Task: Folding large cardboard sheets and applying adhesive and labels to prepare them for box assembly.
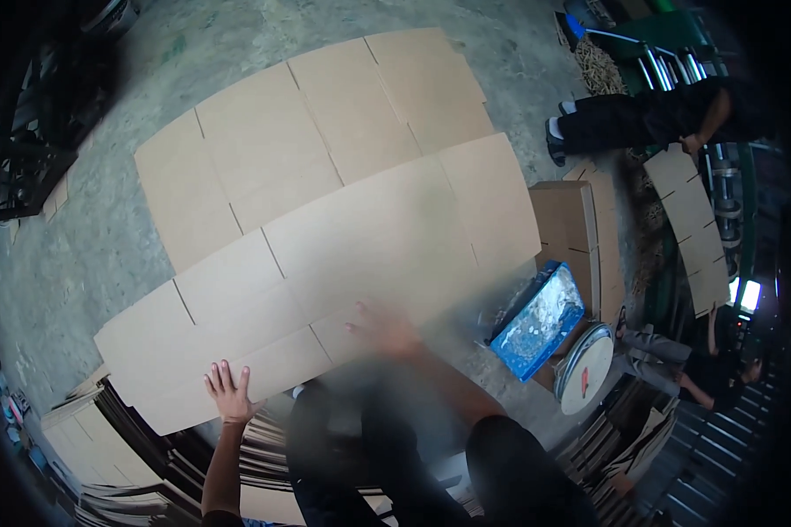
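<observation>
A long slotted sheet of brown cardboard [202, 272] stretches in front of me from lower left to upper right. Its far side overlaps a second slotted cardboard sheet [264, 149] lying on the floor. My left hand [229, 397] rests flat on the near sheet by its near edge, fingers spread. Farther right, my right hand [387, 332] is over the same sheet near its near edge, with its fingers stretched out. A hazy smear in the picture blurs this hand, so whether it touches the cardboard is unclear. Neither hand grips anything.
To the right stand a blue tray [501, 344] with whitish residue, a round-lidded tub [586, 378] and cardboard pieces [561, 211]. Cardboard stacks [105, 443] lie at lower left. Two people at far right hold a slotted sheet [690, 224] beside machine rollers [728, 211].
</observation>
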### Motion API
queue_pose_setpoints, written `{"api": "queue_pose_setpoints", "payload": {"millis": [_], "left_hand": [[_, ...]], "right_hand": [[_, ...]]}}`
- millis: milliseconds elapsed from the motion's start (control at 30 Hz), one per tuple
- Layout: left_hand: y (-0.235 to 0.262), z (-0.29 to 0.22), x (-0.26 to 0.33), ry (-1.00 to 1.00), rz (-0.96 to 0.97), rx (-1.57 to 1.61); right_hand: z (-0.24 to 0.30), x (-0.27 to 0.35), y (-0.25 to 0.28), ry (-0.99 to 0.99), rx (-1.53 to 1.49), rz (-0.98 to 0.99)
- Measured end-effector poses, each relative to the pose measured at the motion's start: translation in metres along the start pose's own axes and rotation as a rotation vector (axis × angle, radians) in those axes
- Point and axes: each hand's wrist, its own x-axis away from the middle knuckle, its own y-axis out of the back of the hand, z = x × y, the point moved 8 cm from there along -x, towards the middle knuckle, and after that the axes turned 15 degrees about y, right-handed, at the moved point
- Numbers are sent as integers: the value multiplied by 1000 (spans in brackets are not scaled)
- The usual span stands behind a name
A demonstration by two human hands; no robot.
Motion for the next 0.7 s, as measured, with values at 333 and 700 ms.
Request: {"api": "queue_pose_setpoints", "payload": {"millis": [333,700], "left_hand": [[51,-13,-35,44,336,185],[98,-56,-332,152,595,294]], "right_hand": [[-22,9,18,-100,-282,-303],[-27,10,51,-76,-388,-308]]}}
